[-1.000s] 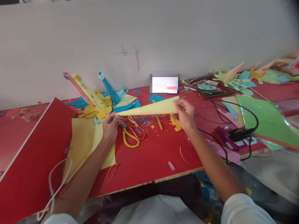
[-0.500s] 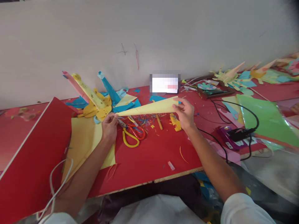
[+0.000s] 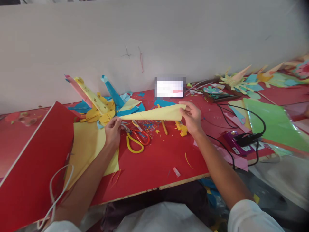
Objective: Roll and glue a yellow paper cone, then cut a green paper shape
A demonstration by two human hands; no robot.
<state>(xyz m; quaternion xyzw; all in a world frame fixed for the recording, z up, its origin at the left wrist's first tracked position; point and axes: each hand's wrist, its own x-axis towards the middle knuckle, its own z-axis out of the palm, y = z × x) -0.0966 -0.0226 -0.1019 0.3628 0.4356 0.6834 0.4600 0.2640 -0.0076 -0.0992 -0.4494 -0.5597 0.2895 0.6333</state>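
Note:
A pale yellow paper cone [image 3: 156, 113] spans the space between my hands, held sideways above the red table [image 3: 156, 161]. My left hand [image 3: 113, 129] pinches its narrow tip. At the wide end, my right hand [image 3: 191, 116] grips the rim, with the thumb in front and the other fingers partly hidden behind the paper. Below the cone lie scissors [image 3: 135, 143] with one yellow and one red handle. A yellow utility knife [image 3: 181, 128] rests near my right hand, and a short tan stick [image 3: 164, 127] lies between it and the scissors.
Yellow paper sheets [image 3: 88, 151] lie under my left forearm, beside an upright red board [image 3: 36, 161]. Finished paper cones [image 3: 113, 91] stand at the back left. On the right are a purple power strip [image 3: 233, 141] with black cables and a green sheet [image 3: 272, 122]. A blurred screen [image 3: 170, 88] leans by the wall.
The cone's wide end has dropped slightly and its rim has turned a little in my right hand. My left hand stays at the tip.

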